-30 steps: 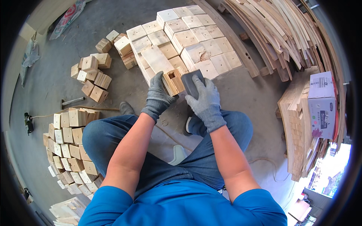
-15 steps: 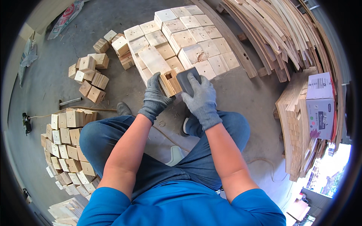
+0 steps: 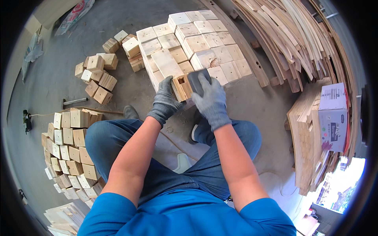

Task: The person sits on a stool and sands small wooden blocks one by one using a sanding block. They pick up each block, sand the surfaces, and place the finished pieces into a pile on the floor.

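Both hands wear grey knit gloves. My left hand is closed around a wooden block with a square hole in its upper end. My right hand grips a flat dark grey pad, which looks like a sanding pad, by its right side. The pad lies against or very close to the block's right edge; exact contact is hard to make out. Just beyond my hands, a long pale board-faced block rests on a stack of wooden blocks.
Loose blocks lie at far left, with a hammer-like tool nearby. A block pile stands beside my left leg. Long planks fill the far right. A printed carton sits on stacked timber. A cord crosses the floor.
The whole view has shifted slightly, so the surroundings appear a little lower and mostly farther right. My hands keep their grips on the block and pad, with little visible movement between them.
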A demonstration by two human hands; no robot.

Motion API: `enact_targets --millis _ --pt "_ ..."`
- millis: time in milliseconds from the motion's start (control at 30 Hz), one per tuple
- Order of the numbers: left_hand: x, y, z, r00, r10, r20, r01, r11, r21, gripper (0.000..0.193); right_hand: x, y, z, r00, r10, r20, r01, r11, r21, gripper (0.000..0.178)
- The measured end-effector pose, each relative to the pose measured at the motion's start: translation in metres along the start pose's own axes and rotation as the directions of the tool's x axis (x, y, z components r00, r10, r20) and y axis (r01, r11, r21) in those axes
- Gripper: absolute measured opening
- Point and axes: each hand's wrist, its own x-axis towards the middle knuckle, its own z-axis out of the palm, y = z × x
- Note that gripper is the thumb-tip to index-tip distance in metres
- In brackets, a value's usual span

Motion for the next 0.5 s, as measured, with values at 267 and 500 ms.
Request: enact_targets --millis 267,500 --pt "0.001 0.013 -0.005 0.994 -0.089 0.062 0.091 0.995 -0.038 0.124 -0.067 0.021 -0.001 0.998 0.016 -0.058 -0.019 0.999 -0.046 0.079" --pt "-0.002 0.008 -0.004 0.999 -0.04 0.011 0.04 0.999 -0.033 0.114 0.034 -0.006 0.014 0.998 -0.03 -0.059 0.027 0.998 -0.052 0.074"
